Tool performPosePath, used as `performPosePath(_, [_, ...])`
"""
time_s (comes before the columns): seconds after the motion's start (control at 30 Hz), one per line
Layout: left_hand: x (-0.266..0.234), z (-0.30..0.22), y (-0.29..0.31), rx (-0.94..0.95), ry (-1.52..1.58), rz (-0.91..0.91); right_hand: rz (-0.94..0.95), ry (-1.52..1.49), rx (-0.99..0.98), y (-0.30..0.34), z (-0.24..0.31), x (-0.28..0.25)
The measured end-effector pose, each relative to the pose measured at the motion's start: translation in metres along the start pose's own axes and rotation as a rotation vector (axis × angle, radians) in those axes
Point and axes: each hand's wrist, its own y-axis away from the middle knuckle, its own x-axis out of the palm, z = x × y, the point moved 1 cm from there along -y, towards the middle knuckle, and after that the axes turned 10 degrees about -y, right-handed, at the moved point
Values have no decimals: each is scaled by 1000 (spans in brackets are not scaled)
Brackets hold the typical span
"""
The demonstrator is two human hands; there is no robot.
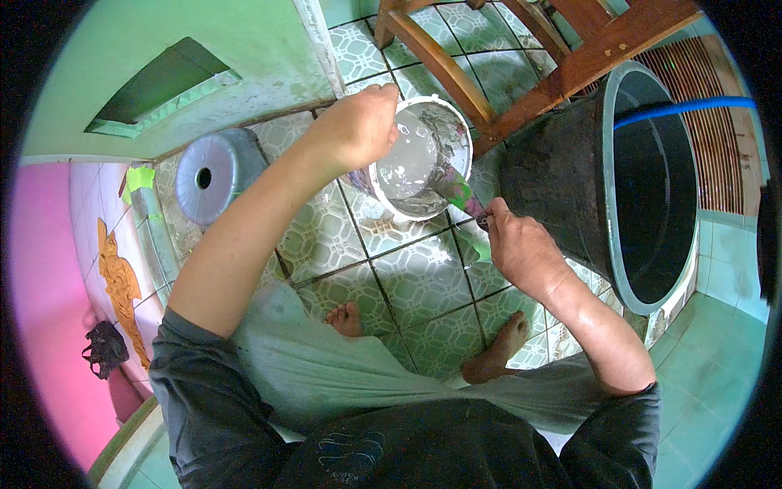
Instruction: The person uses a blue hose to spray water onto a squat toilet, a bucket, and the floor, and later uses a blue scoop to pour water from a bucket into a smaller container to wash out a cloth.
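You see the scene in bright, even daylight, with no single lamp to blame; the soft light leaves only faint shadows under your forearms on the tiled floor point(407, 285). The wet inside of the white bucket point(419, 155) throws back pale glare, and the floor tiles shine a little too. The inside of the big dark tub point(652, 196) stays almost black (no detail there). Your fisheye lens bends straight lines hard near the rim, and a black vignette frames the round picture. The middle is sharp; the edges go soft and slightly colour-fringed.
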Motion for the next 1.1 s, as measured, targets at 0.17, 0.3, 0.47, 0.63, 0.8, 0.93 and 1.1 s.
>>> performPosePath(0.17, [9,-10,4,-43,-30,10,232,-482,129,-4,31,-3])
performPosePath(0.3, [12,-16,3,-24,-19,40,150,-544,177,-21,21,-1])
performPosePath(0.47, [13,-17,6,-4,-17,65,-167,290,-148,-24,1,-5])
performPosePath(0.63, [17,-15,7,-2,-29,43,-12,98,-131,-10,3,19])
performPosePath(0.8, [19,-16,6,-14,-16,69,-94,176,-56,-19,-6,6])
performPosePath(0.93, [20,-16,6,-5,-6,81,22,226,-144,-20,-1,-2])
performPosePath(1.1, [22,-12,2,-65,44,135,-188,503,-184,-30,10,-32])
